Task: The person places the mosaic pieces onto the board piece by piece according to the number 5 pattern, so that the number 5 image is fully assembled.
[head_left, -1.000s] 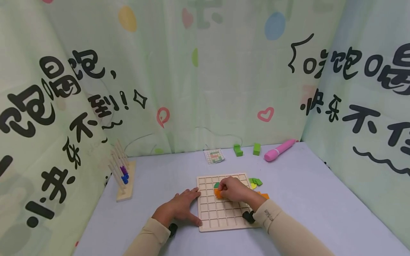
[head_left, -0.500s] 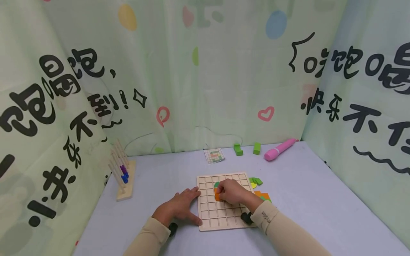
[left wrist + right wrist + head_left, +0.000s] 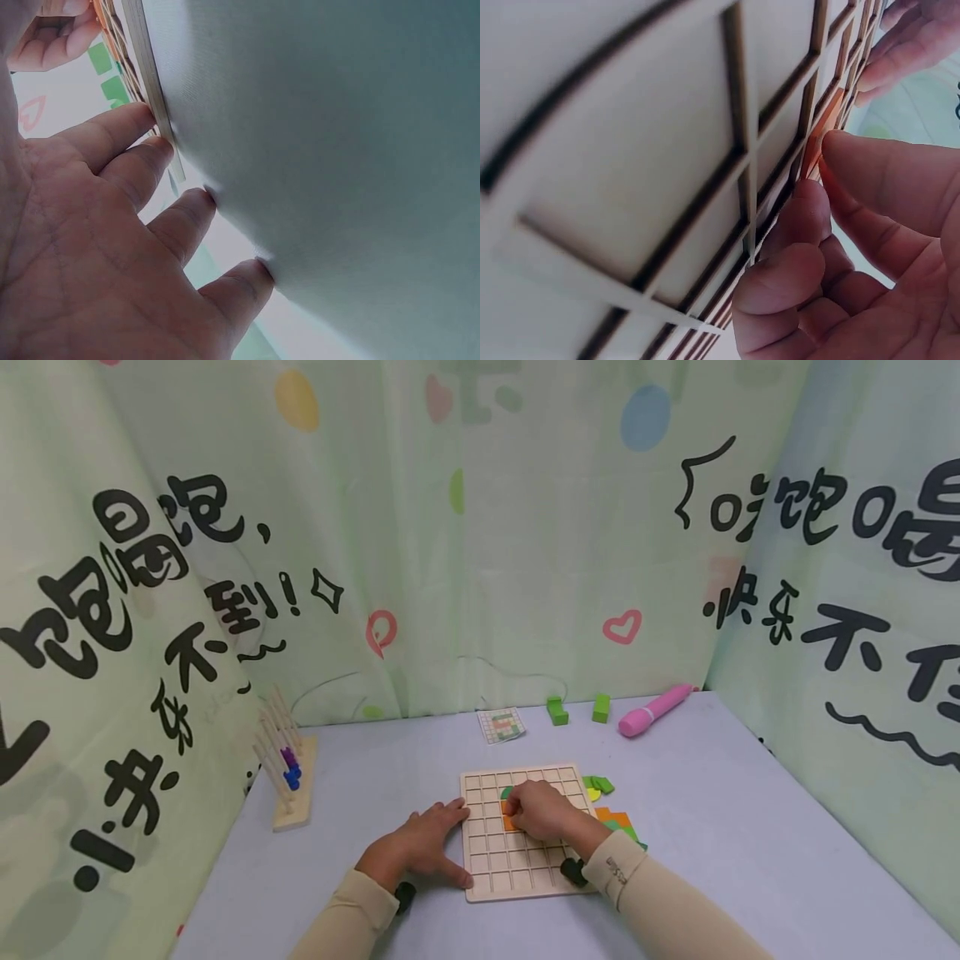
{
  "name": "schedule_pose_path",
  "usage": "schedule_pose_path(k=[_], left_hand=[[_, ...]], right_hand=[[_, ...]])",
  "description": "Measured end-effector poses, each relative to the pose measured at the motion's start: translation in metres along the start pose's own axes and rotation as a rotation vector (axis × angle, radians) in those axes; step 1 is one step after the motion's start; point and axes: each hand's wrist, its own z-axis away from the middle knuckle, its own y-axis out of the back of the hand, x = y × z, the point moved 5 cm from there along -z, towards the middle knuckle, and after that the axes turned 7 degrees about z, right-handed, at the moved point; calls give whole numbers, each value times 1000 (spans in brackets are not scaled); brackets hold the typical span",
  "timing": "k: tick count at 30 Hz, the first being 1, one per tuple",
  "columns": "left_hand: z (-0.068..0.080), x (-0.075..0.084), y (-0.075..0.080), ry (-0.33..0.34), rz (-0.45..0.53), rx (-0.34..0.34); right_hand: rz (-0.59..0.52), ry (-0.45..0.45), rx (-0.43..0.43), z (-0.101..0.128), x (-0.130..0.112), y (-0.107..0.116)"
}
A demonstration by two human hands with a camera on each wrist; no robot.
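Left grip (image 3: 420, 845): fingers spread and loose, a fingertip and the thumb resting against the left edge of the wooden grid board (image 3: 498, 864).
Right grip (image 3: 543, 810): over the board, fingers bent, tips touching the orange piece (image 3: 510, 823); pinching or only pressing, cannot tell.
Orange piece: on the grid, left of centre, partly hidden by fingers.
Green piece (image 3: 506, 792): on the board, just beyond the orange one.
Far side of table (image 3: 375, 785): printed card (image 3: 501, 727), two green blocks (image 3: 557, 712), pink cylinder (image 3: 655, 711).
Left side: peg stand (image 3: 303, 785), blue and purple pieces on it.
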Motion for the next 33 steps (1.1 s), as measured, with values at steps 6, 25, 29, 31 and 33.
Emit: schedule_pose_path(k=[6,25,29,31,33], left_hand=[[1,0,2,22,12,3],[2,2,2,18,7,-2],[2,3,1,20,13,-6],[3,3,1,19,15,-7],[3,4,1,14,15,-6]], right_hand=[[-20,45,25,7,0,5],[-94,-66,110,44,75,44],[-76,-115,104,51,94,48],[-52,-146,96,54,102,49],[-25,-181,90,56,108,49]])
